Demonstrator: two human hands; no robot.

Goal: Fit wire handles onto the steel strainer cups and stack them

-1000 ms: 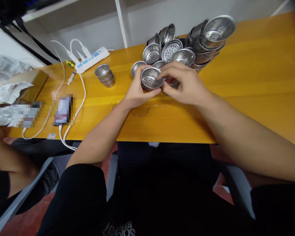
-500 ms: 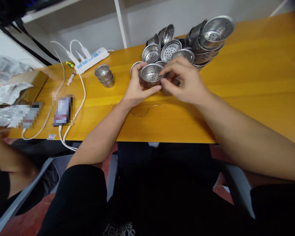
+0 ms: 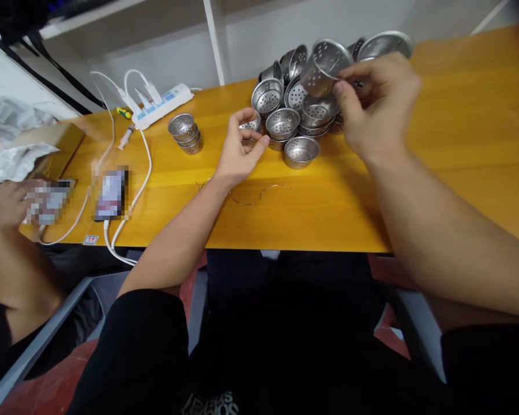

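Observation:
My right hand (image 3: 378, 109) pinches the rim of a perforated metal strainer cup (image 3: 320, 78), lifted and tilted over a cluster of similar cups. My left hand (image 3: 236, 153) holds nothing; its fingers are curved and apart, in front of a partly hidden strainer cup (image 3: 251, 125). Between the hands, one low cup (image 3: 301, 154) stands alone at the front of the cluster. Just behind it are a stacked cup (image 3: 282, 124) and several others, some upright and some tipped. The right hand partly covers a large-mouthed cup (image 3: 387, 43) at the back right.
A short stack of strainer cups (image 3: 185, 129) stands to the left. Beyond it lie a power strip (image 3: 164, 106), a syringe (image 3: 126, 137), white cables and a phone (image 3: 111, 196). Thin bent wire (image 3: 246, 203) rests near my left forearm. Another person's hand (image 3: 4, 204) is at far left.
The strainer cup has left my left hand, whose fingers have opened. My right hand has moved up and to the right, holding a cup. The neighbour's hand has come up onto the table.

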